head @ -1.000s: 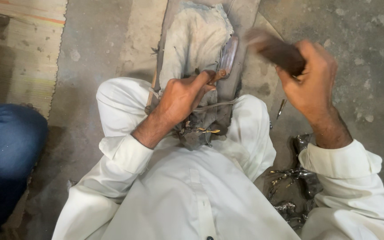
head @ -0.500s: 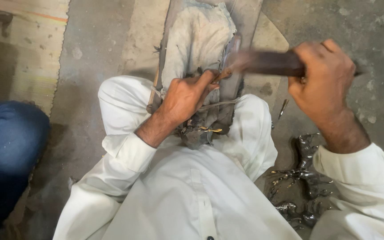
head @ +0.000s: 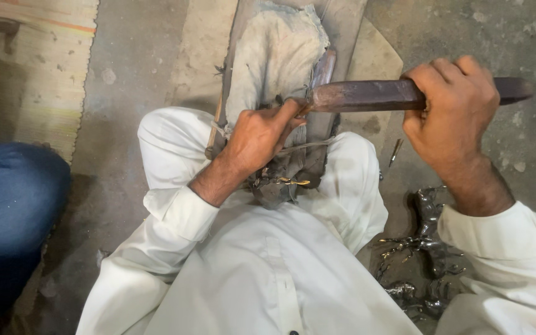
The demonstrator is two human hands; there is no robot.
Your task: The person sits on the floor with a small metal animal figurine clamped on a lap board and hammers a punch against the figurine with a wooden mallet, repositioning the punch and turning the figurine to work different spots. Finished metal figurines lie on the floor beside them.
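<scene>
Since half a second ago, the right hand [head: 457, 115] has brought the long dark bar [head: 398, 94] lower and flatter, its tip now meeting the left hand's fingertips; a second ago it was raised higher. Right-hand fingers are wrapped tight around the bar. The left hand [head: 260, 138] pinches a small metal piece [head: 304, 107], mostly hidden, against the worn cloth-padded block [head: 277, 56] standing between the knees. Good practice, by judgement: keep the piece firmly seated and fingertips clear of the bar's tip. The left hand has hardly shifted. Dark metal castings [head: 426, 260] lie by the right knee; a blue-clad person [head: 7, 211] sits at left.
</scene>
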